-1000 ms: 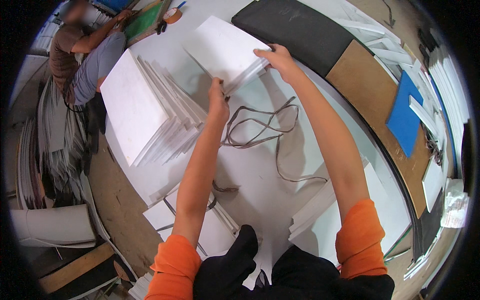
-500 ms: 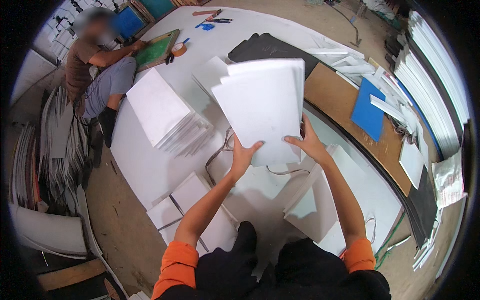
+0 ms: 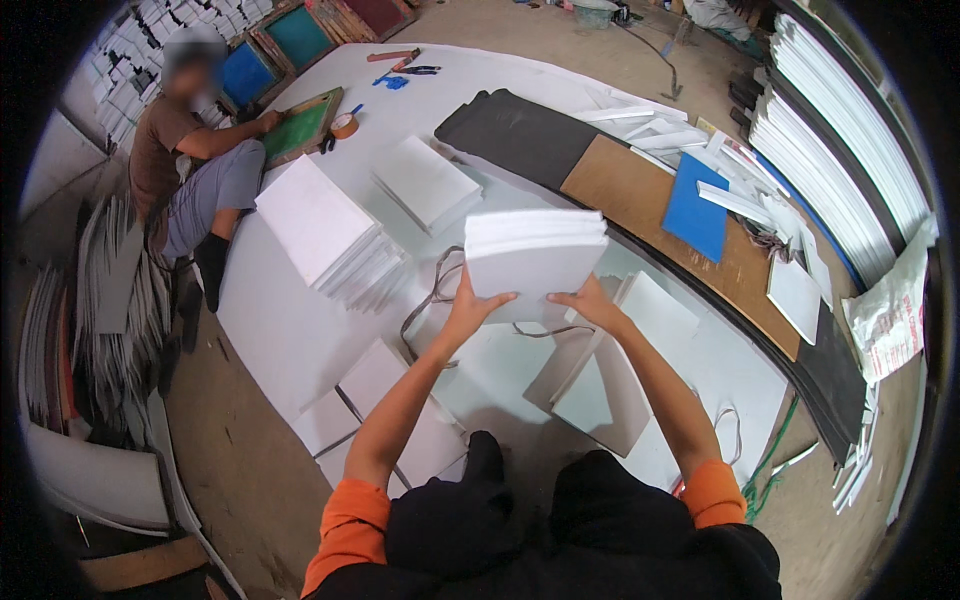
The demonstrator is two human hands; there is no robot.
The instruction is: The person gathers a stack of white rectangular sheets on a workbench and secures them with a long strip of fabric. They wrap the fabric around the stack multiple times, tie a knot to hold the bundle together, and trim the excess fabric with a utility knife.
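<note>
A stack of white sheets is gripped between my two hands above the white work surface. On its left side my left hand closes round the edge, thumb lying on the near face. My right hand grips the opposite edge the same way; the fingers behind the stack are hidden. Left of it stands a taller pile of white sheets, and beyond it a lower pile. Near my right forearm lie more stacked white sheets. By my left forearm is a bundle crossed by dark straps.
At the far left a person sits holding a green framed screen. A tape roll and pliers lie farther back. Right are a brown board, a blue sheet and white offcuts. A loose strap curls beside my left hand.
The stack has come down and tipped, so its layered top edge now faces me more evenly. The lower pile behind it shows more fully. My view has shifted slightly.
</note>
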